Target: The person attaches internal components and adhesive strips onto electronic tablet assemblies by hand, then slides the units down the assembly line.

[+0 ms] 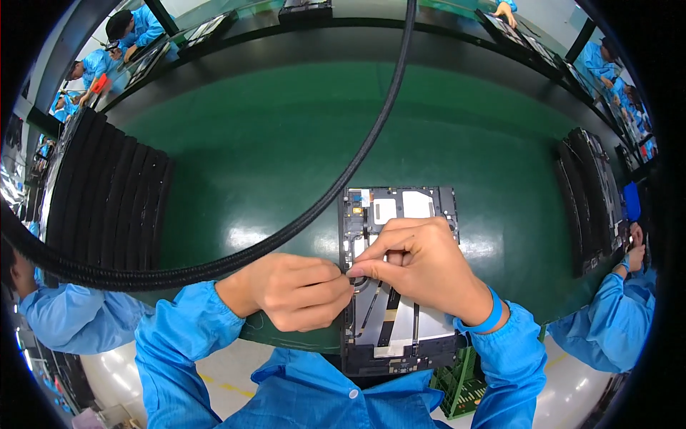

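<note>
open device [404, 329], near edge of worktop [250, 143], just right of middle: inner parts in place, no cover on; looks midway, left-edge spot still pending. left hand [304, 292] and right hand [425, 261] pinched narrow there; can't tell on what. black stacks left [107, 193] and right [589, 200]. braided cable [136, 279] blocks part of view.

The head-worn left fisheye camera is looking down from near above the left hand [296, 292] and right hand [429, 263], facing across the green workbench [250, 129].
</note>
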A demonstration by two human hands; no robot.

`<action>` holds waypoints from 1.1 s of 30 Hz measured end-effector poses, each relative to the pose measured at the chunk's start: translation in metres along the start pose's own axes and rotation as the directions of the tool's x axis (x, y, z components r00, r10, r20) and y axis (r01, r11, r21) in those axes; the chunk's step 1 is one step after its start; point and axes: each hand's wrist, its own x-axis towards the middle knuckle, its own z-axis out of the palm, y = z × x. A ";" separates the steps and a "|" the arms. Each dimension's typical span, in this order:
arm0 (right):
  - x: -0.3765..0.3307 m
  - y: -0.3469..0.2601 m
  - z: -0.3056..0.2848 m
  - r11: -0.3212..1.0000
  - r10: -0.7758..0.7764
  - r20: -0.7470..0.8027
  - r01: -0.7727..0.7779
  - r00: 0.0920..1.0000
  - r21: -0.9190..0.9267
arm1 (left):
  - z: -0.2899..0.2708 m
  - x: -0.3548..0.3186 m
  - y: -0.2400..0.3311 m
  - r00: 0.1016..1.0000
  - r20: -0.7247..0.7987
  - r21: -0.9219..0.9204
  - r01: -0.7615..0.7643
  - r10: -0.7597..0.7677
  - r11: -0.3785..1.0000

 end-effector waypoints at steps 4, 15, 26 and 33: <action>0.000 -0.001 0.000 1.000 0.002 0.001 -0.002 1.000 -0.018 | 0.002 -0.002 -0.001 1.000 -0.011 -0.032 0.012 -0.012 0.999; 0.022 0.008 -0.002 0.995 -0.096 0.003 0.096 0.995 -0.033 | 0.003 -0.003 -0.012 0.997 0.009 -0.088 -0.079 0.081 0.993; 0.026 0.000 -0.008 0.997 0.040 0.039 -0.043 0.998 0.072 | -0.003 0.000 -0.025 1.000 0.029 -0.051 0.002 0.000 0.999; 0.036 0.006 -0.015 0.970 0.196 0.053 -0.201 0.979 0.136 | -0.001 -0.006 -0.050 0.998 0.045 -0.027 0.055 -0.054 0.998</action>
